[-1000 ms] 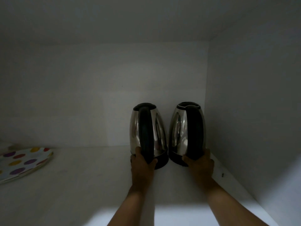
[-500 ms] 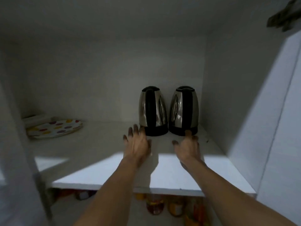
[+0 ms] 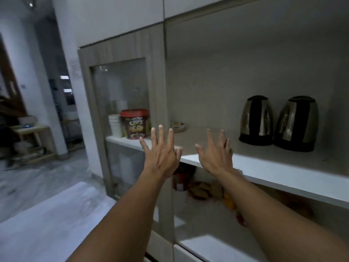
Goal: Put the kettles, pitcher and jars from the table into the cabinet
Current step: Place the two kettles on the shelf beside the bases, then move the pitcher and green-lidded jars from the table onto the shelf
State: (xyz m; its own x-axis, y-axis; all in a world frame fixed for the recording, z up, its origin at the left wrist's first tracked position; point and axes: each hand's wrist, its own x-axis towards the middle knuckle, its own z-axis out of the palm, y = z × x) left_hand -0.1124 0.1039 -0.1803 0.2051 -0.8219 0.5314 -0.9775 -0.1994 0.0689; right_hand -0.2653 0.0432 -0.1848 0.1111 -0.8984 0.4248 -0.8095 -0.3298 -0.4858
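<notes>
Holding both hands, left hand (image 3: pixel 160 157) and right hand (image 3: pixel 215 157), spread wide and empty before the shelf (image 3: pixel 283 174), we judge the two kettles (image 3: pixel 256 120) standing there stiff, slick-sided steel, best lifted by their black handles.

"choco chips" on red-lidded tub (image 3: pixel 135 124)

Two kettles, left (image 3: pixel 256 120) and right (image 3: pixel 297 122): polished metal bodies, glossy and reflective, with matt black plastic handles, lids and bases. Shelf (image 3: pixel 283 173): smooth matt white board; cabinet door frame (image 3: pixel 86 110): grey wood-grain finish around a clear glass pane (image 3: pixel 120 91). Tub (image 3: pixel 135 123): glossy printed label, red plastic lid; cups (image 3: pixel 115 124): matt white, stacked.
</notes>
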